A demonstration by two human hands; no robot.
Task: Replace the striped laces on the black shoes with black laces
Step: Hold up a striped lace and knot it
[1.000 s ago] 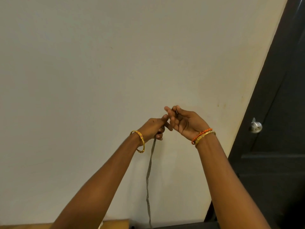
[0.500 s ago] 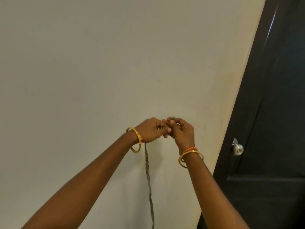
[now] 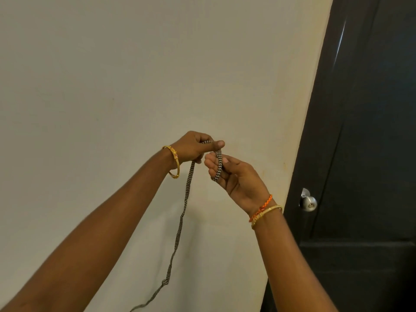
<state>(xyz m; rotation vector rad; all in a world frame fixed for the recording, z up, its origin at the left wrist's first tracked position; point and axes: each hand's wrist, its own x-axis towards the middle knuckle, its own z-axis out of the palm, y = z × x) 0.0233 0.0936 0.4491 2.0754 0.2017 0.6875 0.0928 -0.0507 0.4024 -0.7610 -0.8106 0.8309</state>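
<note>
Since earlier, hands have parted: left hand (image 3: 191,147) pinches the striped lace (image 3: 180,219), right hand (image 3: 234,176) at its 4 o'clock holds a loop; the tail hangs toward 6 o'clock.

No table, bench, shelf or floor appears in the head view. The only carrier in view is the person's hands: the left hand (image 3: 191,147) grips the striped lace (image 3: 180,224) and the right hand (image 3: 234,176) holds a loop of it. The lace hangs free in front of the wall (image 3: 112,75), resting on no surface.
</note>
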